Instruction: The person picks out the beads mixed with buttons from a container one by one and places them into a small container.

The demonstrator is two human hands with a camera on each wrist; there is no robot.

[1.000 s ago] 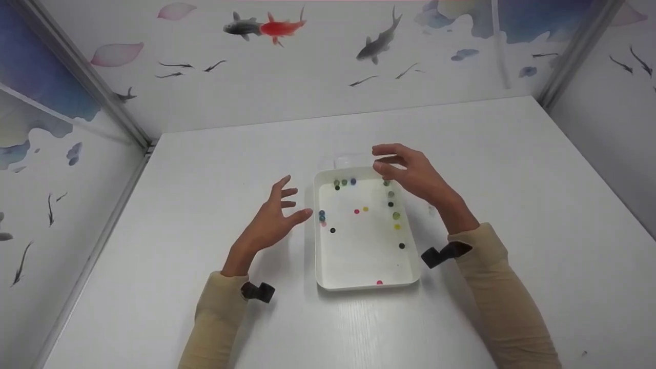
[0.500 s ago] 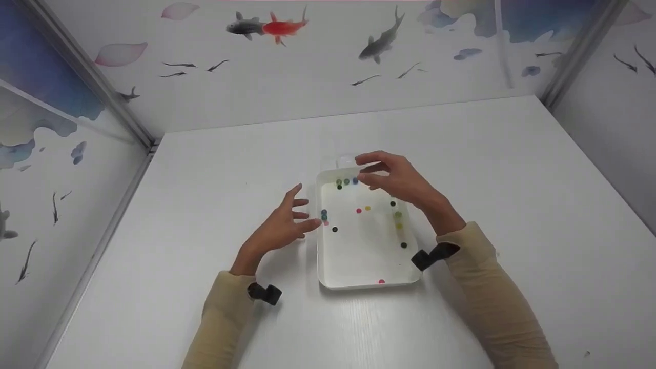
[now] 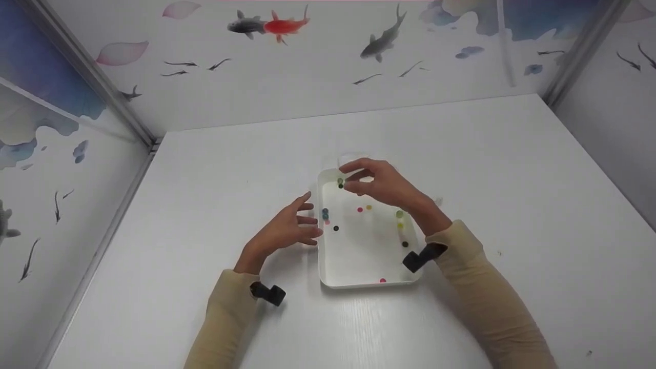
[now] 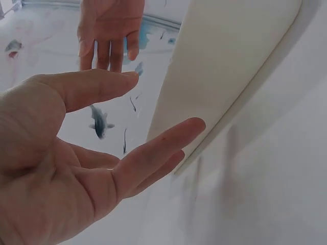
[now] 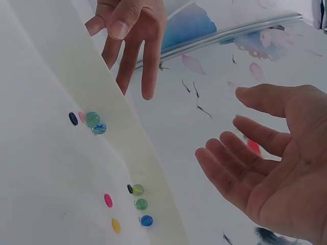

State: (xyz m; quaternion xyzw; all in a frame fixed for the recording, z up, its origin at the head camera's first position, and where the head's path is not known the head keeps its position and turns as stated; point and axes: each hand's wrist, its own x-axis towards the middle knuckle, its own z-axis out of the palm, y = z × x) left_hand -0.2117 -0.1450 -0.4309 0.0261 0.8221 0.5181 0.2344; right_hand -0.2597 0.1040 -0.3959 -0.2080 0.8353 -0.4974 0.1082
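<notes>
A white rectangular tray (image 3: 359, 261) lies on the table, with several glass marbles and small round buttons scattered in it. Beside the tray's left rim is my left hand (image 3: 287, 228), fingers spread and thumb right at the rim; it holds nothing. My right hand (image 3: 387, 182) hovers over the tray's far end, loosely curved and holding nothing, as the right wrist view shows. Close to it are a green marble (image 5: 141, 204), a blue marble (image 5: 146, 220) and a dark button (image 5: 130, 189). Near the left wall sit a blue marble (image 5: 99, 127) and another dark button (image 5: 73, 118).
Behind the tray stands a clear container (image 3: 353, 156), partly hidden by the right hand. Inside the tray are a pink button (image 5: 108, 200) and a yellow button (image 5: 116, 225). Walls printed with fish enclose the table (image 3: 230, 179) at the back and sides.
My right hand has moved left across the tray's far end, toward the far left corner. The left hand has shifted slightly right and nearer me, up to the tray's left rim.
</notes>
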